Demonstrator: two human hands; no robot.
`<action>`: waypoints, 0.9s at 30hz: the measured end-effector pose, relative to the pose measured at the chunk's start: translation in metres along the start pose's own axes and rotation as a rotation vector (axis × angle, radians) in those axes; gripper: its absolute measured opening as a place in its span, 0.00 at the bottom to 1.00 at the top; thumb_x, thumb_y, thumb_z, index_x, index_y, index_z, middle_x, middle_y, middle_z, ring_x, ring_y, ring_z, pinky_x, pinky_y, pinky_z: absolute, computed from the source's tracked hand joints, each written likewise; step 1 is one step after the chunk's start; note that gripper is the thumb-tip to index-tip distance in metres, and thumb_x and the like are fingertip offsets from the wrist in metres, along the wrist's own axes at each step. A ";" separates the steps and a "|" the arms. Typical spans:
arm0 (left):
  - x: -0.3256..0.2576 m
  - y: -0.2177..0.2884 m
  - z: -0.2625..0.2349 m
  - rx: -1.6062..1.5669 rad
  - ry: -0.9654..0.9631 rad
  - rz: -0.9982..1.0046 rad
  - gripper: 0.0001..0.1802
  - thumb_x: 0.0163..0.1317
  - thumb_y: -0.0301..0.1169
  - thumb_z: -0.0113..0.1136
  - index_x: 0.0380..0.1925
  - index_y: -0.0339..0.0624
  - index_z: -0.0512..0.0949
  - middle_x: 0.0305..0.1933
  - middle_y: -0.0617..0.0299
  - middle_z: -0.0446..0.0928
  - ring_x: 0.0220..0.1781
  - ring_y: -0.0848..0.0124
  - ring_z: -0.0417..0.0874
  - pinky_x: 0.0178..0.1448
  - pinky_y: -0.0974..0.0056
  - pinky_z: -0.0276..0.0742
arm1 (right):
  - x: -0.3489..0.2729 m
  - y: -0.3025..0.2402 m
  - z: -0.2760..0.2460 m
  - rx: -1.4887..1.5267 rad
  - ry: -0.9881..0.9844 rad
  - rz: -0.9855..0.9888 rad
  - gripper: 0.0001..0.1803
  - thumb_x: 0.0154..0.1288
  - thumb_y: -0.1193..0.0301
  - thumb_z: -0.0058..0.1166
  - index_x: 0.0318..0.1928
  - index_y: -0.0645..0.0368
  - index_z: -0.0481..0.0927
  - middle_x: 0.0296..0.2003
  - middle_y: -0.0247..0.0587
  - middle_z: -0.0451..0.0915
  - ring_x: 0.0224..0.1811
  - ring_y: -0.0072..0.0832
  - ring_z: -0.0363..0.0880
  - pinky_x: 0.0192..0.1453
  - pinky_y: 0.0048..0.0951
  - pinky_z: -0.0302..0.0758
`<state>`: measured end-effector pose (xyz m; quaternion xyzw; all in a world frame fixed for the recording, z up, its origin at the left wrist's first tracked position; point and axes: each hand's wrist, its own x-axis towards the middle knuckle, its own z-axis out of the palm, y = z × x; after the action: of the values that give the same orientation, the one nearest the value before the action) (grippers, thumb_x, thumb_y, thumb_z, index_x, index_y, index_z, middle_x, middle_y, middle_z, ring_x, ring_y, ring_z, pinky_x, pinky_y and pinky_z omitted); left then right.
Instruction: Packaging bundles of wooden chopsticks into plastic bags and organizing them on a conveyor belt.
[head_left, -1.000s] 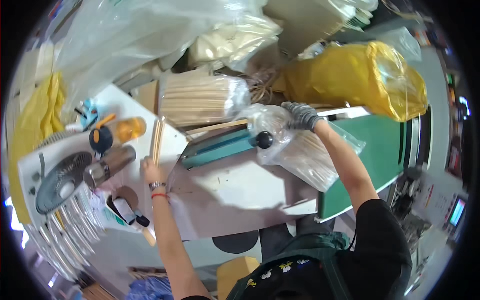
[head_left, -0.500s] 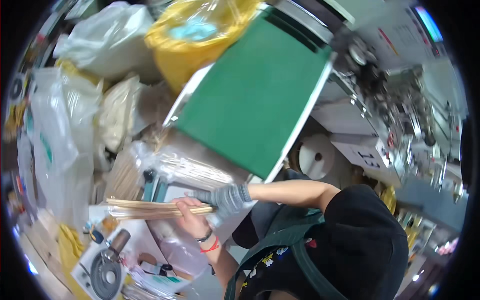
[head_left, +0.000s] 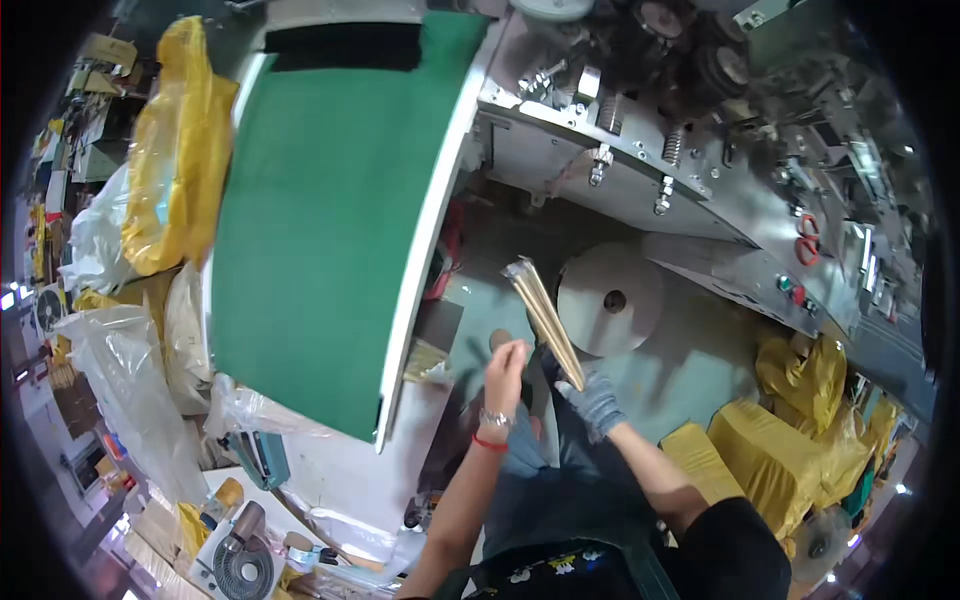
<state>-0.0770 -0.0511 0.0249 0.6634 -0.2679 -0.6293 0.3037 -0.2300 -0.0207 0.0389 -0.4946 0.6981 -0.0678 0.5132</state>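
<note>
A slim bundle of pale wooden sticks (head_left: 548, 322) slants up and to the left from my right hand (head_left: 594, 404), which wears a grey glove and is closed around its lower end. Clear plastic shows at the far tip of the bundle. My left hand (head_left: 506, 368), bare, with a wristwatch and a red cord at the wrist, is raised just left of the sticks, apart from them. Its fingers are curled together, with nothing seen in them. Both hands are above my lap, right of a green conveyor belt (head_left: 320, 230).
A metal machine (head_left: 640, 165) with springs and bolts extends along the upper right. Below it is a large white roll (head_left: 610, 300). Yellow-covered items (head_left: 765, 445) are at lower right. Plastic bags (head_left: 135, 370) and a small fan (head_left: 242, 568) line the left.
My view and body have turned right, away from the bags and the belt's end. Sticks that lay in my left hand are now in my gloved right hand; the left has let go.
</note>
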 end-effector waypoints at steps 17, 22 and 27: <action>0.425 -0.061 0.007 1.010 0.922 0.708 0.18 0.38 0.41 0.58 0.28 0.41 0.75 0.33 0.56 0.70 0.32 0.57 0.73 0.35 0.57 0.69 | 0.164 0.200 0.031 -0.245 0.171 -0.118 0.15 0.42 0.62 0.54 0.30 0.56 0.69 0.20 0.49 0.72 0.24 0.42 0.71 0.27 0.36 0.67; 0.465 -0.054 -0.042 0.643 0.581 0.382 0.13 0.46 0.39 0.50 0.27 0.41 0.75 0.31 0.52 0.73 0.35 0.58 0.74 0.40 0.61 0.68 | 0.257 0.151 0.067 -0.270 0.141 -0.258 0.21 0.46 0.54 0.50 0.33 0.59 0.70 0.20 0.51 0.72 0.25 0.45 0.71 0.29 0.38 0.67; 0.471 -0.045 -0.053 0.535 0.395 0.634 0.12 0.46 0.35 0.49 0.26 0.38 0.73 0.27 0.51 0.74 0.32 0.57 0.74 0.36 0.61 0.68 | 0.381 0.125 0.105 -0.351 0.273 -0.391 0.19 0.50 0.57 0.45 0.38 0.58 0.68 0.26 0.51 0.73 0.29 0.44 0.72 0.34 0.37 0.68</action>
<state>0.0051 -0.3646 -0.3238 0.7110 -0.5477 -0.2756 0.3444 -0.2197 -0.2041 -0.3326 -0.6871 0.6533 -0.1095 0.2985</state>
